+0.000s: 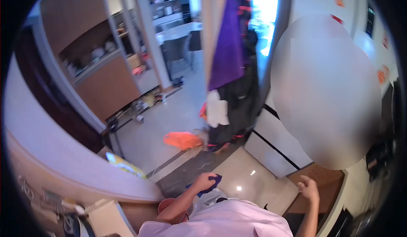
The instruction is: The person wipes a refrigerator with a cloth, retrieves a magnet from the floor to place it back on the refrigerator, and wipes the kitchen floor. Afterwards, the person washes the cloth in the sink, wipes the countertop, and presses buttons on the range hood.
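Note:
Low in the head view, just left of the middle, my left hand (206,181) is closed around a dark blue cloth (215,182). The cloth bunches at the fingers, near the front of my pink shirt (224,220). To the right, my right hand (308,188) is raised with its fingers apart and slightly bent, holding nothing. It is over the brown wooden surface (324,186), beside a white cabinet (277,152).
Purple cloth (229,46) and dark garments (241,93) hang ahead. An orange bag (182,140) lies on the floor. Shoes (142,105) line the left cabinet (104,88). Grey chairs (177,49) stand by a white table (186,29). A blurred patch covers the upper right.

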A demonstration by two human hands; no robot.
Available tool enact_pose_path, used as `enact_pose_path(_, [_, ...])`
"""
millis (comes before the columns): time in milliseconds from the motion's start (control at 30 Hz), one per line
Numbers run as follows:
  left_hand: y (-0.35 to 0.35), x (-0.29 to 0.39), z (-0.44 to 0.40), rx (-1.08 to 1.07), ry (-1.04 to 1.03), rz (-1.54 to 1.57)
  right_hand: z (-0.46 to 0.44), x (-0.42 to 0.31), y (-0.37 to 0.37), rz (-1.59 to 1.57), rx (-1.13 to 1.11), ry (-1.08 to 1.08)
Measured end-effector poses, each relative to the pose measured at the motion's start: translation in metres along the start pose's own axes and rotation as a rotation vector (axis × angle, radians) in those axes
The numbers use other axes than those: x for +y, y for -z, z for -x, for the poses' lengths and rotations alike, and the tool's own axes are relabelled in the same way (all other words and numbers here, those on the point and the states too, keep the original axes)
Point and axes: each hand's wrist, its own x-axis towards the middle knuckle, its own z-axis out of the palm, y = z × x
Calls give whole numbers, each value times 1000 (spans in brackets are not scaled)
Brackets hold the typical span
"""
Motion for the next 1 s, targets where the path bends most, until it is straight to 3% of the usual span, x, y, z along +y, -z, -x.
enact_pose_path(67, [21,-18,0,32,14,81,-39,-15,-70,-28,-233,152])
enact_pose_path(167, [54,-16,0,63,-24,211,-61,-88,-172,-145,-550,106])
enact_pose_path(200, [64,-21,-6,243,-213,227,-70,-125,-227,-243,-671,96])
enact_pose_path(267, [107,30,14,76,-145,496,-60,-164,-284,-482,-774,-9])
enact_pose_path(300, [114,32,13,134,-340,488,-57,-181,-302,-653,-882,-122])
enact_pose_path(367, [134,43,22,142,-483,449,-47,-224,-328,-1065,-1207,-263])
enact_pose_path(400, [139,42,24,206,-590,386,-49,-233,-350,-1256,-1140,-411])
enact_pose_path(500, [156,25,38,414,-497,215,-41,-284,-371,-1165,-1212,-231])
enact_pose_path(600, [183,-5,64,397,-205,507,-52,-299,-404,-1019,-1329,-271])
enact_pose_path(733, [206,-62,97,592,-6,469,-77,-316,-447,-912,-1317,-420])
enact_pose_path(833, [229,-65,104,553,58,933,-88,-341,-475,-960,-1531,-521])
enact_pose_path(933, [257,-60,80,402,-137,1456,-82,-391,-517,-950,-1622,-513])
enact_pose_path(1000, [280,-65,42,165,-383,1679,-73,-437,-539,-920,-1761,-402])
